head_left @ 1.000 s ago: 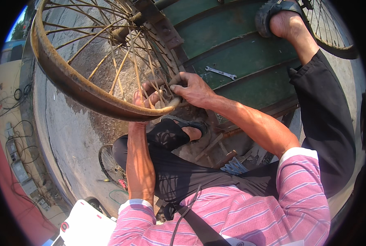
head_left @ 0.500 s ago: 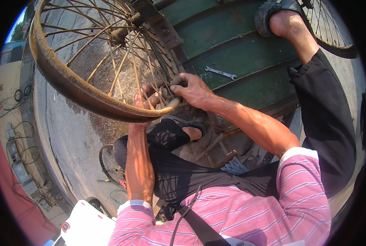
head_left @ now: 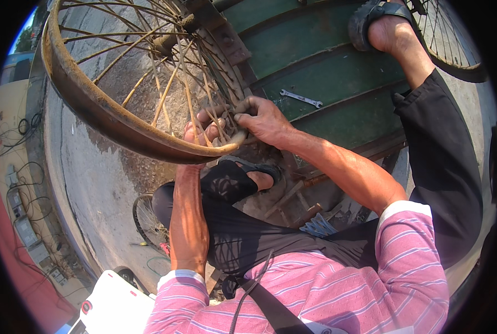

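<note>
A rusty spoked wheel point(head_left: 92, 105) tilts over the upper left, its near rim above my lap. My left hand point(head_left: 201, 131) reaches up from below the rim, its curled fingers among the spokes; some fingertips are hidden. My right hand point(head_left: 262, 121) grips the wheel's right side, thumb and bent forefinger closed at the spokes by the rim. Whether a small part sits between my fingers is too small to tell. A silver open-ended wrench point(head_left: 300, 99) lies on the green ribbed metal bed point(head_left: 326, 64) just beyond my right hand.
My sandaled foot point(head_left: 384, 33) rests on the bed, beside another wheel point(head_left: 443, 44). A small wheel point(head_left: 142, 219) lies on the ground by my left knee. Cables and boxes point(head_left: 26, 228) line the left. A white object point(head_left: 112, 303) is at lower left; blue items point(head_left: 318, 225) sit under my right arm.
My hands stay at the same place on the wheel, with only slight shifts of the fingers. The wheel and left forearm have moved very slightly.
</note>
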`<state>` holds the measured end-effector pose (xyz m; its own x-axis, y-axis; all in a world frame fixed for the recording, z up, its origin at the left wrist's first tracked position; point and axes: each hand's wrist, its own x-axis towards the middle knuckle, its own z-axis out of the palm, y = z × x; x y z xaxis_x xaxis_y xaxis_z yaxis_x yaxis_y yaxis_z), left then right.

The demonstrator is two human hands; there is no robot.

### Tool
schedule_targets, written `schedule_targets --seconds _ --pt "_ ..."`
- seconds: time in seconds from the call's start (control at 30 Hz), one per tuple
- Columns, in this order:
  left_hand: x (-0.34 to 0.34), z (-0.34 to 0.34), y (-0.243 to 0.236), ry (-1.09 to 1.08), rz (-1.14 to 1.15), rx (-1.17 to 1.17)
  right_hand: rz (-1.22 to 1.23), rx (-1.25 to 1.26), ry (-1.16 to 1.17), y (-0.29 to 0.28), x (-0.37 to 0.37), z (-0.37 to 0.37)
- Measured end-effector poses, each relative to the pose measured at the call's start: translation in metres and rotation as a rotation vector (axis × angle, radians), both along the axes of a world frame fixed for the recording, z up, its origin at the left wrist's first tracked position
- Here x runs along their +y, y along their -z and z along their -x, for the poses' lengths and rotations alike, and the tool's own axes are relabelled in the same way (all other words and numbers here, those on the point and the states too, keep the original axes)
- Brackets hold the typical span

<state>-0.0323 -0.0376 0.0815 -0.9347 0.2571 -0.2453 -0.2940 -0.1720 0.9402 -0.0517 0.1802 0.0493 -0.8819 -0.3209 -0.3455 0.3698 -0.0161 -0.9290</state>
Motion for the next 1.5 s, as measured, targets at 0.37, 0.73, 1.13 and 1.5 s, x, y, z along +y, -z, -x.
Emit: schedule_targets --seconds 0.37,0.73,1.13,1.5 --pt "-0.005 -0.002 -0.002 0.037 0.0 -0.056 0.022 -0.012 -0.014 -0.005 0.005 -0.005" --pt "0.016 -0.014 -0.01 -0.01 0.261 0.018 0.073 0.031 -0.079 -0.013 0.01 0.005" --pt "-0.006 -0.025 0.012 -0.012 0.479 0.207 -0.108 0.239 -0.411 -0.031 0.018 0.036" --pt "-0.006 -0.03 0.026 -0.119 0.321 0.201 -0.303 0.274 -0.423 -0.046 0.01 0.038"
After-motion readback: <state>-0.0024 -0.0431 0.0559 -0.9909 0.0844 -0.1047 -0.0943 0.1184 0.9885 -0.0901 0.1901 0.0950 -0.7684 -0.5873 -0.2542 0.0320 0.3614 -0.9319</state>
